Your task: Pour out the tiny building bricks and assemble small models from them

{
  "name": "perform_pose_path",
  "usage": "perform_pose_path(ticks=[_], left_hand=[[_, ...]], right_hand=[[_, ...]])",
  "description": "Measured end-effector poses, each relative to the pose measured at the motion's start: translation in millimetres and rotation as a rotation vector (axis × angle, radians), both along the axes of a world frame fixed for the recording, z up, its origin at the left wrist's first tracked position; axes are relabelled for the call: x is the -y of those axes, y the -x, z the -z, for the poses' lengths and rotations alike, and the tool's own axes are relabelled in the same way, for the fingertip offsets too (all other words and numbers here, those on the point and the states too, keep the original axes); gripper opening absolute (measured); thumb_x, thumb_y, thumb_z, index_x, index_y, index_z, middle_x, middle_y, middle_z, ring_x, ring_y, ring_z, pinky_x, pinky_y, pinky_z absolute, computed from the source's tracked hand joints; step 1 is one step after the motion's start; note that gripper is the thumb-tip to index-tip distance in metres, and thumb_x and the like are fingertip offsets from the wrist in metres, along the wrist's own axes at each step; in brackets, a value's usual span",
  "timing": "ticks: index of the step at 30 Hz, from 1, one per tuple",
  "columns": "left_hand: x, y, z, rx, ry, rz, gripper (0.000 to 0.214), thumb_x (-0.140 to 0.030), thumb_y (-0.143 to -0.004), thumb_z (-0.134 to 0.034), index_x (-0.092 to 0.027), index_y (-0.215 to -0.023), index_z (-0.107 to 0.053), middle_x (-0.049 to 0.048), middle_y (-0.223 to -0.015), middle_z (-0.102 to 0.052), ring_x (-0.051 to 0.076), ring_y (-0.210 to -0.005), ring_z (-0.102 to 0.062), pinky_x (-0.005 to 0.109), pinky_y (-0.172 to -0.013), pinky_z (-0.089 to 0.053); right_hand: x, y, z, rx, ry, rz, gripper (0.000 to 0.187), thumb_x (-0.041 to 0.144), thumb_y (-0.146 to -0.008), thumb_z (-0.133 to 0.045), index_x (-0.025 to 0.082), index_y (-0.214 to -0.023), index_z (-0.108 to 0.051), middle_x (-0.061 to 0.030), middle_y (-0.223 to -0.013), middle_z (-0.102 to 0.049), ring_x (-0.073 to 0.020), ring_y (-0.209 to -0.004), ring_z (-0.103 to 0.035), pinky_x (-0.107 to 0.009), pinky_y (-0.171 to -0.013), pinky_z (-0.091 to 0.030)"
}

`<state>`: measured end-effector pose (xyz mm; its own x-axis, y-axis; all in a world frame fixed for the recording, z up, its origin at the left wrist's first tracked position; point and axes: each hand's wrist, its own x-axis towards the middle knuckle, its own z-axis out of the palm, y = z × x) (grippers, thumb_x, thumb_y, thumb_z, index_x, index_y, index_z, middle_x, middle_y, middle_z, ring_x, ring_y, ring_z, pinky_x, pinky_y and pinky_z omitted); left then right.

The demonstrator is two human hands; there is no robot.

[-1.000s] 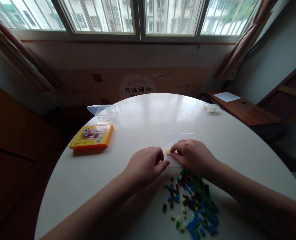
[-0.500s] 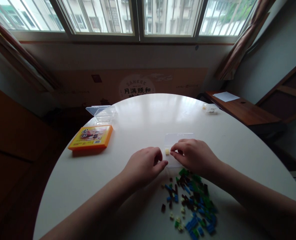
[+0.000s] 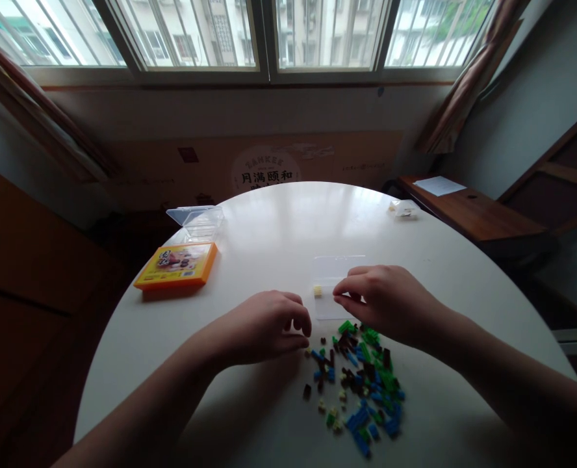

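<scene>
My right hand (image 3: 379,296) is over a clear, thin plate (image 3: 330,311), with thumb and forefinger pinched together. Whatever may be between those fingertips is too small to make out. A small pale yellow block piece (image 3: 317,291) sits at the plate's left edge, a short gap from the pinch. My left hand (image 3: 273,328) hovers at the left of a pile of building blocks (image 3: 366,370); its fingers are curled, the thumb stands apart, and nothing shows between them. Green, blue, brown and pale yellow pieces make up the pile, spread just below the plate.
On the left side of the white round table (image 3: 264,240) lies an orange and yellow box (image 3: 176,265). Behind it stands an open clear plastic case (image 3: 201,222). A small clear packet (image 3: 404,209) rests near the far right edge, beside a wooden desk (image 3: 483,211) with paper.
My left hand has drawn back from the plate, down towards the pile's left side. The right hand's fingertips are farther from the yellow piece. The view has shifted slightly.
</scene>
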<state>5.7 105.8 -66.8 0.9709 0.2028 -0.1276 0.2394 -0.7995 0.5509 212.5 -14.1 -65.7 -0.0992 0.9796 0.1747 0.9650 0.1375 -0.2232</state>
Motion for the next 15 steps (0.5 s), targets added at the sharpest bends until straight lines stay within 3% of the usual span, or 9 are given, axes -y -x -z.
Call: perform_pose_path(ticks=[5, 15], left_hand=[[2, -1, 3.5, 0.004, 0.033, 0.051, 0.014, -0.016, -0.078, -0.068, -0.024, -0.087, -0.075, -0.0005, -0.086, -0.068, 0.011, -0.069, -0.061, 0.019, -0.065, -0.046], [1, -3, 12.9, 0.044, 0.014, 0.063, 0.017, -0.010, -0.075, -0.065, -0.023, -0.081, -0.075, -0.0004, -0.083, -0.068, 0.011, -0.068, -0.061, 0.019, -0.065, -0.046]], right_hand=[[4, -3, -11.8, 0.046, 0.099, -0.025, 0.017, 0.027, -0.087, -0.060, 0.024, -0.082, -0.075, -0.0018, -0.076, -0.070, -0.0136, -0.065, -0.059, -0.027, -0.056, -0.030], [4, -6, -10.1, 0.051, 0.186, -0.007, 0.014, 0.028, -0.084, -0.063, 0.027, -0.079, -0.076, 0.0008, -0.076, -0.072, -0.0152, -0.068, -0.061, -0.027, -0.056, -0.031]])
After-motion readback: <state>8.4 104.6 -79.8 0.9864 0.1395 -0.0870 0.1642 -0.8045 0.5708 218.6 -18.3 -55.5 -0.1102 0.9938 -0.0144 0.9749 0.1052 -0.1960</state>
